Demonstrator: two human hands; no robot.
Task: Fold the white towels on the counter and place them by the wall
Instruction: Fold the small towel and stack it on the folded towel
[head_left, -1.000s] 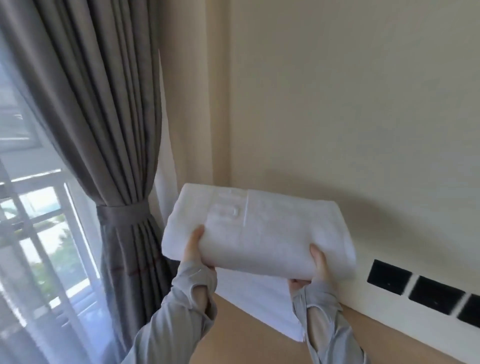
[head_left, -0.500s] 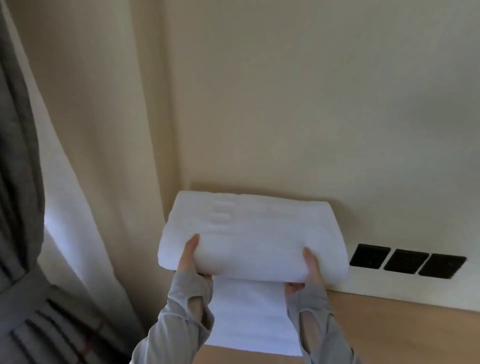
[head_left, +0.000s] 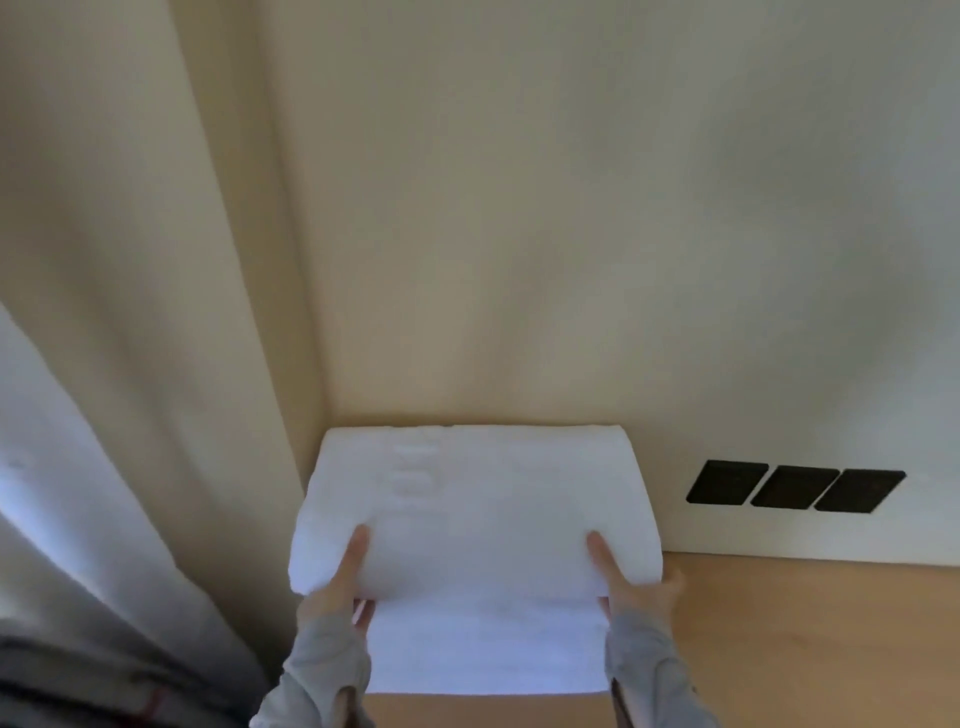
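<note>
Wears grey sleeves (head_left: 322, 670) down to both wrists at the bottom edge of the view. Grips a folded white towel (head_left: 472, 509) with the left hand (head_left: 337, 582), thumb laid flat on top near the left front corner and the remaining fingers tucked underneath, mostly hidden. Clamps the same towel with the right hand (head_left: 639, 587), thumb on top near the right front corner, fingers curled under the edge. Holds it level, long side across, above a second white towel (head_left: 483, 649) lying flat on the wooden counter (head_left: 805, 639); cannot tell whether the two cloths touch. Keeps the held towel in the corner, its far edge close against the cream wall (head_left: 571, 234), with the lower towel sticking out toward the front between the wrists. Further right, set in a white strip (head_left: 779, 535) along the foot of the wall just above the counter, sees three black square plates (head_left: 795, 486) side by side, well apart from the towels. To the left, finds a pale curtain (head_left: 104, 364) hanging beside the corner, with a grey curtain (head_left: 78, 675) bunched blurred at the lower left.
</note>
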